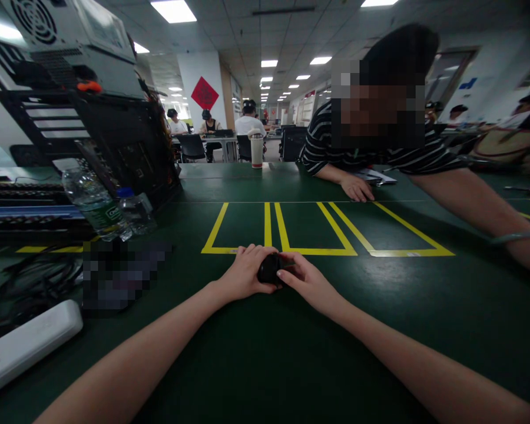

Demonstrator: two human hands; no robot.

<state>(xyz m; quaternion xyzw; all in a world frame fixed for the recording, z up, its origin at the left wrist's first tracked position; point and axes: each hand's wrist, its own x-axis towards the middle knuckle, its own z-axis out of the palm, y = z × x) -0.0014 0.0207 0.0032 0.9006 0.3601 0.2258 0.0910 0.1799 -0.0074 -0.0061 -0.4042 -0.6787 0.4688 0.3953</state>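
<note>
A small black rounded object [269, 270] sits on the green table [291, 353], just in front of the yellow taped boxes [291, 227]. My left hand [247, 272] is curled round its left side. My right hand [304, 280] grips its right side with fingers pressed against it. Both hands meet over the object, which is mostly hidden between them; I cannot make out what it is.
Two plastic water bottles [98, 203] lie at the left beside black computer equipment [115, 141]. A white power strip [26, 344] and cables lie near the left edge. A person in a striped shirt [335, 147] leans on the far side, one hand [357, 188] flat on the table.
</note>
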